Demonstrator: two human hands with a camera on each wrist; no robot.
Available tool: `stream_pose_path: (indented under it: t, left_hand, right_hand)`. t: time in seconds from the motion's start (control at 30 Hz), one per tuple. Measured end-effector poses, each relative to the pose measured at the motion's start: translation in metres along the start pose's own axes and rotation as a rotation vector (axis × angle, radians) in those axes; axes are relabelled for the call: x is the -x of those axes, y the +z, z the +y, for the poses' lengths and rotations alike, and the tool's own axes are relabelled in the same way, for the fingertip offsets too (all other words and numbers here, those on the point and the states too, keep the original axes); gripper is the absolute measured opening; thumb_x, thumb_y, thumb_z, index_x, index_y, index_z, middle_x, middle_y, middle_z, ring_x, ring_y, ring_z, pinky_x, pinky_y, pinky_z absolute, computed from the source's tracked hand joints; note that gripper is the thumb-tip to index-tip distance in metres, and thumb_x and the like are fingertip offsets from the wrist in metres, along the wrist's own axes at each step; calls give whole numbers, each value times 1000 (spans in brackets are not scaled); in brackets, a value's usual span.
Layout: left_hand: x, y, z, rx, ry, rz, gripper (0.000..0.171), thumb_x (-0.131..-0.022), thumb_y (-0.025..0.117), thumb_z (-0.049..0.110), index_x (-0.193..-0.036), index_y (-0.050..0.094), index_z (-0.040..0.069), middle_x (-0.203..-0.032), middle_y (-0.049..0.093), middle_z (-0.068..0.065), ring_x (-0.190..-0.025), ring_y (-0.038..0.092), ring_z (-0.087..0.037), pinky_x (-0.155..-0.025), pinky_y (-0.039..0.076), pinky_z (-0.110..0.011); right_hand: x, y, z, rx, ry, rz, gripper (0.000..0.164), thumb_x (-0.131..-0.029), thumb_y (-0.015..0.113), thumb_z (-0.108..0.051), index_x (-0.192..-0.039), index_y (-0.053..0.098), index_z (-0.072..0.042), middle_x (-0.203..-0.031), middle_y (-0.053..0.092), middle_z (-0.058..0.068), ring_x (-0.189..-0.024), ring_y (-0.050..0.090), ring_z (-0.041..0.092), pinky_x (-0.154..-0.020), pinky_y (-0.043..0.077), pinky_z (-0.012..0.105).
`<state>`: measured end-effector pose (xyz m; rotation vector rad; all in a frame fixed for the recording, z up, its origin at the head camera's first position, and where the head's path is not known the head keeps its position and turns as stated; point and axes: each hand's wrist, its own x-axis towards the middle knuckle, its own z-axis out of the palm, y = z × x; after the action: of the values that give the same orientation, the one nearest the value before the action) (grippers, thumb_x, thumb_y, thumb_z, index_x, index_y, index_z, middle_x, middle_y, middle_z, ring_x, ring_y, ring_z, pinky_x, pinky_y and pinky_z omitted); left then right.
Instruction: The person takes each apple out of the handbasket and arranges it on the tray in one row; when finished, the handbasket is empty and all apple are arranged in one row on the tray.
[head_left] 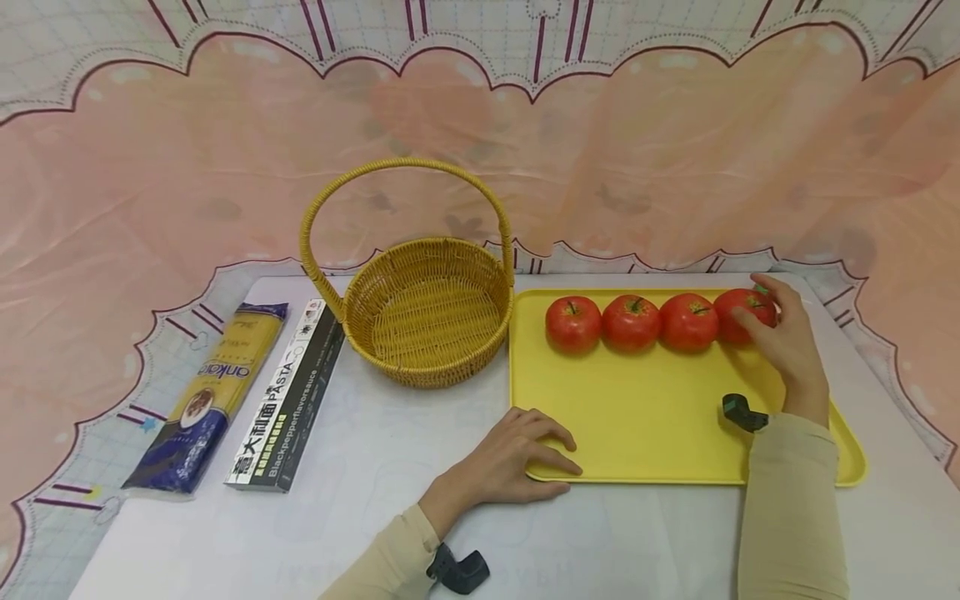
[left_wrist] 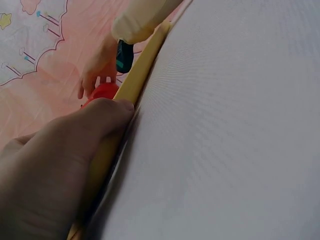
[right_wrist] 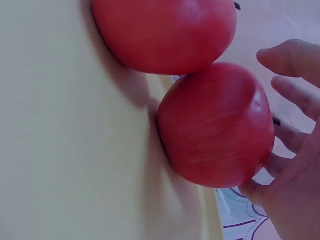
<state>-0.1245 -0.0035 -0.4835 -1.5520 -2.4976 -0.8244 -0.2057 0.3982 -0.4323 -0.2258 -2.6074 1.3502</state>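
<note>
Four red apples would be a count too high, so several red apples (head_left: 631, 323) stand in a row along the back of a yellow tray (head_left: 637, 417). At the tray's front left corner my left hand (head_left: 510, 458) holds the rim, fingers over it and thumb (left_wrist: 117, 112) against the outer side. My right hand (head_left: 791, 342) is around the rightmost apple (right_wrist: 215, 130), its fingers spread on the far side. In the right wrist view the thumb (right_wrist: 290, 57) stands off the apple's skin, while the lower fingers lie right at its surface. That apple rests close against its neighbour (right_wrist: 165, 35).
Left of the tray stands a round wicker basket (head_left: 435, 371) with a tall arched handle. A black and white pasta box (head_left: 288, 400) lies beside it, and farther left a blue and yellow pasta packet (head_left: 210, 396). Patterned cloth (head_left: 450, 108) hangs behind the white table (head_left: 360, 450).
</note>
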Motion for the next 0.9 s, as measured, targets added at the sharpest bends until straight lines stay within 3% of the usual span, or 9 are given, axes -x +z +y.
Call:
stream_pose_path:
  t: [0.13, 0.33, 0.5, 0.67, 0.9]
  left_hand:
    - [-1, 1, 0, 3, -16, -6, 20, -82, 68, 42, -100, 74, 37, -112, 61, 15, -110, 48, -4, -90, 33, -26]
    - [0, 1, 0, 18, -27, -5, 20, -81, 69, 42, -99, 74, 36, -112, 61, 16, -109, 48, -3, -90, 32, -26]
    - [0, 0, 0, 35, -38, -13, 18, -83, 67, 42, -98, 74, 36, -112, 61, 16, -109, 48, -2, -93, 30, -28]
    - [0, -1, 1, 57, -59, -17, 17, -87, 60, 39, -97, 73, 35, -112, 61, 17, -110, 48, -1, -94, 30, -28]
    - [1, -4, 2, 191, -101, 74, 18, -90, 59, 29, -102, 72, 27, -108, 63, 14, -108, 52, 1, -97, 31, -29]
  right_hand:
    - [0, 0, -3, -20, -14, 13, 61, -94, 53, -30, -149, 28, -26, -155, 17, 18, -140, 17, 40, -114, 13, 57]
    - [0, 1, -9, -20, -48, 37, 56, -94, 51, -28, -147, 34, -22, -153, 21, 19, -140, 18, 40, -114, 12, 56]
    - [2, 4, -16, 23, -73, 54, 52, -95, 49, -27, -146, 37, -22, -148, 28, 18, -133, 29, 37, -114, 24, 38]
    - [4, 5, -18, 54, -98, 73, 50, -96, 48, -26, -145, 39, -21, -143, 32, 15, -122, 36, 33, -105, 31, 23]
    - [2, 11, -20, 25, -162, 105, 47, -94, 52, -20, -141, 45, -18, -131, 40, 0, -105, 44, 7, -85, 34, 7]
